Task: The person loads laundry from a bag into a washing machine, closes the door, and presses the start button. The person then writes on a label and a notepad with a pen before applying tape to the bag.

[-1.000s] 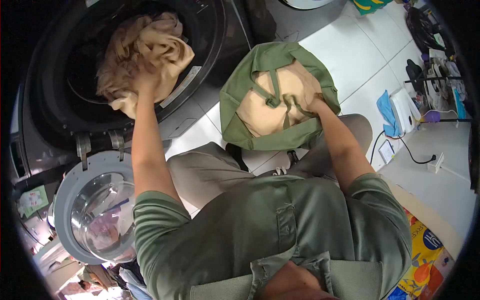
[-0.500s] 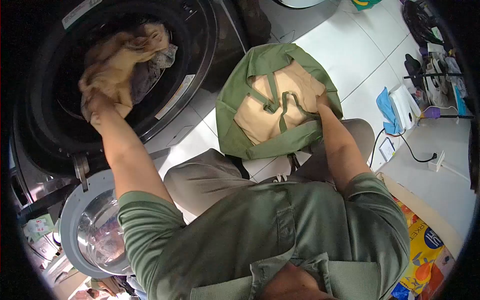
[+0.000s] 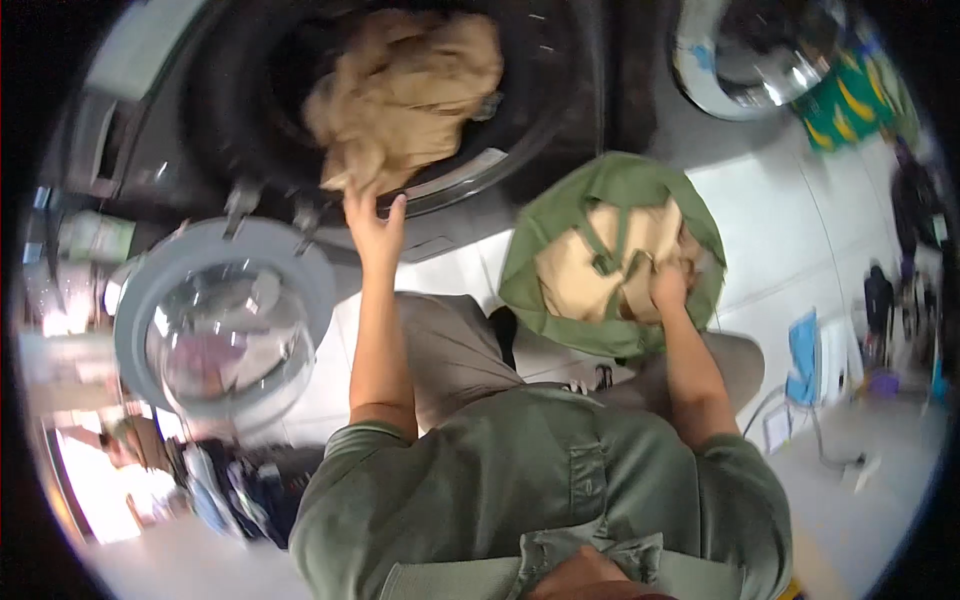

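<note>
A tan garment (image 3: 410,90) lies bunched in the mouth of the dark washing machine (image 3: 560,100). At the garment's lower edge is my left hand (image 3: 375,232), thumb and fingers apart, fingertips against the cloth; whether they press or pinch is blurred. A green fabric bag (image 3: 540,300) with straps sits on the floor before my knees, filled with tan cloth (image 3: 565,265). My right hand (image 3: 672,285) reaches into the right side of the bag, its fingers curled on the tan cloth beside a green strap. The fingertips are partly hidden.
The machine's round glass door (image 3: 225,330) hangs open at the left. Another round door (image 3: 755,60) and a green-yellow bag (image 3: 850,105) are at the upper right. White floor tiles (image 3: 770,220) run to the right, toward a blue cloth (image 3: 802,355) and a cable.
The view has swung left. The tan garment has moved toward the drum's rim, and my left hand now shows spread fingers at its edge. My right hand has shifted inward over the bag's contents.
</note>
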`<state>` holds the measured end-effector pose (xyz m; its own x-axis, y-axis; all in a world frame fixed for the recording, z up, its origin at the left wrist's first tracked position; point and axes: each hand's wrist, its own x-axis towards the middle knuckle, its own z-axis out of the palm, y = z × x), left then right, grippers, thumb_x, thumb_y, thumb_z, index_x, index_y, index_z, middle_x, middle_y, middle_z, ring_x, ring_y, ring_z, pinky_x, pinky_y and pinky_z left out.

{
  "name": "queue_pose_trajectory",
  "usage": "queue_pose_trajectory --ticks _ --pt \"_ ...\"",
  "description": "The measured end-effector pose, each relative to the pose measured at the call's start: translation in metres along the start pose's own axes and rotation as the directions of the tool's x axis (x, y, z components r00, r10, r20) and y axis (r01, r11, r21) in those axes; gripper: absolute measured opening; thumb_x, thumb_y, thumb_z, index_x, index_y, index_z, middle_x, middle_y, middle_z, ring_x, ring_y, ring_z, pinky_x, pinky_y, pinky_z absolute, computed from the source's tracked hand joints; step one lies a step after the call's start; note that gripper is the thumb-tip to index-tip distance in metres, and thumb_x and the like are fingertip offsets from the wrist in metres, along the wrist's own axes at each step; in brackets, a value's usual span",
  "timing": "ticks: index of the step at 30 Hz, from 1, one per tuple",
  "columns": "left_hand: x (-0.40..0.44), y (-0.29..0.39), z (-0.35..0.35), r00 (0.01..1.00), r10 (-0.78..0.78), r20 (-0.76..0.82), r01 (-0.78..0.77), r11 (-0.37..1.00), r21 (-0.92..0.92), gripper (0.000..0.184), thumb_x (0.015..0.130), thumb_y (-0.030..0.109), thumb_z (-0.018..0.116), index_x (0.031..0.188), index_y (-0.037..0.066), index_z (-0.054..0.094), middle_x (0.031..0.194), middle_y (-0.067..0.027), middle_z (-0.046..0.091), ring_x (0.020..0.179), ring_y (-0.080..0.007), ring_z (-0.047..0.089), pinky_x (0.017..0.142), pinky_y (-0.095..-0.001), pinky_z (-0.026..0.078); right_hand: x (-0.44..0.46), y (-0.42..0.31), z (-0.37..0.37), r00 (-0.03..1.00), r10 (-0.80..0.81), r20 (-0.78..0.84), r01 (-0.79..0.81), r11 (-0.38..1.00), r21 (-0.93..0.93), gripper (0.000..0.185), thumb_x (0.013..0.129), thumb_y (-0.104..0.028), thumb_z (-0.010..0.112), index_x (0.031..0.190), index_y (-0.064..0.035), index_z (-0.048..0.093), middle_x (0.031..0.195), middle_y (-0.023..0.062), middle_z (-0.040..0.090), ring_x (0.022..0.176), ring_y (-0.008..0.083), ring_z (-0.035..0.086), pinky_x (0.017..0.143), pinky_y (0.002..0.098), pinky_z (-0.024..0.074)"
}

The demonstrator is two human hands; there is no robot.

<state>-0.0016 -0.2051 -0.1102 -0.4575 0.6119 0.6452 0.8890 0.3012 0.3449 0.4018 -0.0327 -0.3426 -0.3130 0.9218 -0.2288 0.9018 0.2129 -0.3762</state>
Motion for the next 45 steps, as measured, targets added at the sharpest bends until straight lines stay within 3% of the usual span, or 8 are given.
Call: queue_pose_trajectory --ticks 4,6,16,20,28,30,38,45 --pt "-0.052 -0.039 -0.069 0.932 -0.332 -0.148 0.33 0.943 -0.038 0.026 0.07 0.015 0.065 0.093 0.005 0.059 0.127 -0.021 0.038 0.113 -0.035 0.041 0.093 -0.037 0.034 -0.019 -0.02 -0.021 0.86 -0.314 -0.402 0.265 0.948 -0.175 0.02 0.078 -0.015 0.051 0.088 -0.0032 0.063 0.11 0.0182 0.052 0.107 0.0321 0.045 0.092 0.0467 0.031" --pt "-0.096 -0.074 -0.096 0.896 -0.36 -0.261 0.4 0.909 0.119 0.022 0.07 0.016 0.064 0.089 0.006 0.059 0.123 -0.0209 0.043 0.113 -0.035 0.041 0.092 -0.0374 0.035 -0.005 -0.001 0.003 0.932 -0.207 -0.298 0.208 0.978 -0.028 0.019 0.078 -0.014 0.049 0.079 0.0006 0.061 0.076 0.0218 0.059 0.071 0.0376 0.056 0.064 0.0439 0.044" --pt "-0.349 -0.09 -0.135 0.428 -0.893 0.142 0.833 0.45 0.322 0.025 0.073 0.028 0.055 0.082 0.007 0.064 0.083 -0.0143 0.063 0.08 -0.0301 0.06 0.071 -0.0368 0.046 0.017 0.02 0.0 0.996 0.032 -0.083 -0.021 0.99 0.138 0.027 0.081 -0.016 0.045 0.085 0.0072 0.058 0.086 0.0228 0.059 0.074 0.0349 0.056 0.065 0.0427 0.0438" --pt "-0.453 -0.11 -0.16 -0.19 -0.803 0.564 0.637 0.337 0.693 0.039 0.078 0.038 0.05 0.094 0.005 0.063 0.099 -0.0141 0.061 0.094 -0.0281 0.057 0.08 -0.0411 0.043 0.038 0.039 0.018 0.998 0.037 -0.051 -0.032 0.995 0.099 0.027 0.079 -0.015 0.044 0.085 0.0072 0.058 0.086 0.0244 0.058 0.076 0.0368 0.055 0.068 0.0446 0.0438" --pt "-0.503 -0.084 -0.188 -0.031 -0.661 0.75 0.843 0.386 0.375 0.054 0.077 0.036 0.058 0.122 0.008 0.046 0.117 -0.0178 0.051 0.103 -0.0294 0.052 0.079 -0.0453 0.046 0.092 0.085 0.06 0.98 -0.187 0.075 0.196 0.969 -0.153 0.029 0.078 -0.015 0.042 0.087 0.0072 0.057 0.091 0.0271 0.056 0.082 0.0394 0.054 0.074 0.048 0.042" --pt "-0.487 -0.104 -0.147 -0.446 -0.746 0.494 0.853 -0.187 0.488 0.055 0.076 0.036 0.059 0.12 0.006 0.047 0.116 -0.019 0.051 0.103 -0.03 0.053 0.077 -0.0431 0.048 0.065 0.056 0.029 0.974 -0.182 0.136 0.207 0.958 -0.199 0.029 0.078 -0.015 0.042 0.088 0.0068 0.057 0.093 0.0275 0.056 0.083 0.0398 0.053 0.075 0.0476 0.0421" --pt "-0.397 -0.11 -0.118 0.097 -0.872 0.481 0.868 0.31 0.387 0.044 0.076 0.039 0.052 0.093 -0.001 0.062 0.082 -0.019 0.062 0.063 -0.029 0.061 0.063 -0.0381 0.049 0.054 0.038 0.03 0.994 0.062 0.093 -0.068 0.995 0.071 0.036 0.082 -0.015 0.038 0.107 0.0081 0.049 0.1 0.0281 0.054 0.087 0.0412 0.052 0.075 0.0486 0.0422" --pt "-0.402 -0.097 -0.125 -0.059 -0.822 0.566 0.813 0.29 0.505 0.047 0.078 0.04 0.054 0.101 -0.001 0.058 0.096 -0.0145 0.06 0.073 -0.027 0.062 0.064 -0.0411 0.049 0.009 0.007 -0.015 0.99 0.14 -0.015 -0.134 0.969 0.209 0.041 0.083 -0.014 0.035 0.117 0.0072 0.044 0.109 0.0286 0.05 0.092 0.0414 0.051 0.076 0.0482 0.0424"
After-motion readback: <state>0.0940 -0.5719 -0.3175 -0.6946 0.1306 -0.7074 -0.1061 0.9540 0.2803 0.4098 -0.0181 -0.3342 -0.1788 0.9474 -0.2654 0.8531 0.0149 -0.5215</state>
